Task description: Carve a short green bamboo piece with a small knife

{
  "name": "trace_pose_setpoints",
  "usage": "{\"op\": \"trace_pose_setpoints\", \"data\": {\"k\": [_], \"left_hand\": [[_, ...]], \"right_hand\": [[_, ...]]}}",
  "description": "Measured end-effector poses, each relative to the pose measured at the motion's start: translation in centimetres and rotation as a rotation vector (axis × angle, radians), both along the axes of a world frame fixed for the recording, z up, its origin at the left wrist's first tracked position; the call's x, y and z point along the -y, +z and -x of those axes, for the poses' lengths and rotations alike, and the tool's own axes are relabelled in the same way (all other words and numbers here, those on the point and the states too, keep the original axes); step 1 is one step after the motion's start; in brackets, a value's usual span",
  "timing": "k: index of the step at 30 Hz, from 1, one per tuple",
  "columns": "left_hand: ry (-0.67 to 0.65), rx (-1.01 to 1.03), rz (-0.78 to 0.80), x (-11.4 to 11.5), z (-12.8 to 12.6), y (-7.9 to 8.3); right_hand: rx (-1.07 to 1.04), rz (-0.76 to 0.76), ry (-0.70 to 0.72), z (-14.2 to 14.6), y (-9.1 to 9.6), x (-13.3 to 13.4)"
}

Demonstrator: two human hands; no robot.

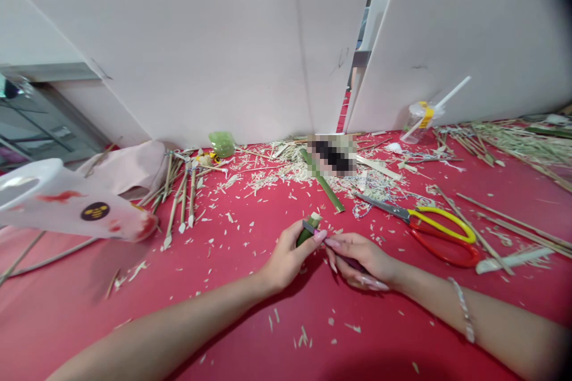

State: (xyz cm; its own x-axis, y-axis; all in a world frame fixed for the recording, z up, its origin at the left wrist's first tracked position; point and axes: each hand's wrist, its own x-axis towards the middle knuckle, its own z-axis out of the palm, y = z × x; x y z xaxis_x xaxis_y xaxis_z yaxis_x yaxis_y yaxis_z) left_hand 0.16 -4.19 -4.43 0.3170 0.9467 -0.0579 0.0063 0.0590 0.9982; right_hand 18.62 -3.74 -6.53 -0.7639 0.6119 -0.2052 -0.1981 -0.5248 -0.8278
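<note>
The left hand (288, 257) is curled firmly around a short green bamboo piece (308, 231), whose long axis tilts up and to the right, with its pale cut end pointing away from the person. The right hand (363, 260) is closed on a small dark-handled knife (353, 262), with the tool angled leftward toward that piece. The hands are almost touching, and the long pink nails (320, 236) reach toward the piece. Just ahead lies a long green strip (322, 181), with yellow-and-red-handled scissors (442, 235) to the right of the right hand. Sharpened sticks (181, 202) lie to the left of the left hand, and pale shavings (268, 169) are scattered across the red table cover (223, 309).
</note>
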Motion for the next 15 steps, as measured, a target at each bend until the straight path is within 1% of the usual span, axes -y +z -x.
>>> {"op": "trace_pose_setpoints", "data": {"k": [7,11,15], "left_hand": [[0.047,0.009,-0.001,0.21,-0.35,0.12],[0.068,-0.014,-0.038,0.11,-0.38,0.08],[0.042,-0.031,-0.054,0.09,-0.23,-0.2]], "right_hand": [[-0.06,0.018,0.016,-0.02,0.04,-0.1],[-0.07,0.024,0.011,-0.15,-0.05,-0.19],[-0.086,0.041,0.052,-0.32,-0.08,-0.37]]}}
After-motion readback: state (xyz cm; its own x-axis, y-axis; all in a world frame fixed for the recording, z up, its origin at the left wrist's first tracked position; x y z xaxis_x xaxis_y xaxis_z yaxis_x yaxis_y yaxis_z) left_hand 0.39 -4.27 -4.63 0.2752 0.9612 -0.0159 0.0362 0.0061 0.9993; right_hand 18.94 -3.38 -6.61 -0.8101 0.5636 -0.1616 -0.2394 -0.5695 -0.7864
